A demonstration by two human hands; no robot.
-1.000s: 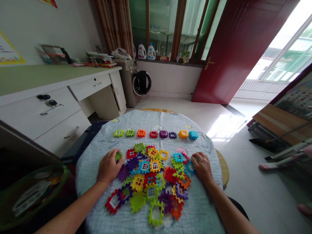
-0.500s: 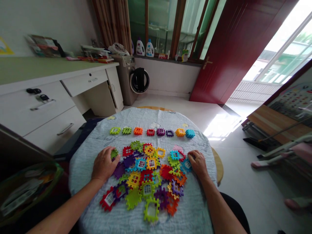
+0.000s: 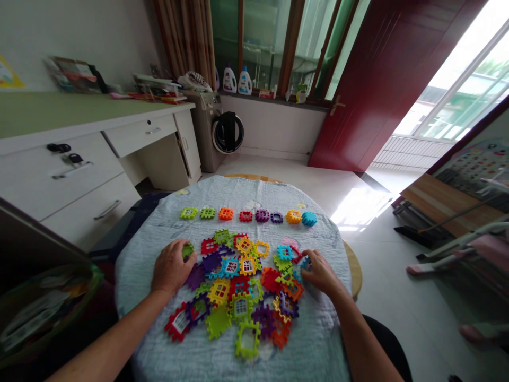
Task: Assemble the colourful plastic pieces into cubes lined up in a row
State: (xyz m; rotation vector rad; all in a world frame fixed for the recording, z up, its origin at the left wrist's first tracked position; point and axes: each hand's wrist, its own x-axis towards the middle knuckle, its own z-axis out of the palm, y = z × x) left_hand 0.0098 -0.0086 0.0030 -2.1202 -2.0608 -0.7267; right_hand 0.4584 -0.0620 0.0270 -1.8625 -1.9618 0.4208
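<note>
A heap of colourful plastic interlocking tiles (image 3: 238, 284) lies on a round table covered with a pale blue cloth (image 3: 318, 339). A row of several single tiles (image 3: 246, 215) runs along the far side. My left hand (image 3: 172, 267) rests curled at the heap's left edge, with its fingers on a green tile (image 3: 187, 250). At the heap's right edge, my right hand (image 3: 321, 274) has its fingers closed on a blue tile (image 3: 305, 263).
A white desk with drawers (image 3: 79, 159) stands to the left, a washing machine (image 3: 217, 130) behind it. A red door (image 3: 382, 79) is open at the back right. A green basket (image 3: 35, 313) sits low on the left. Another person's foot (image 3: 477, 334) shows at the right.
My right hand has slid a little leftward into the heap and closed on the blue tile. My left hand has stayed on the green tile. The camera shifted slightly.
</note>
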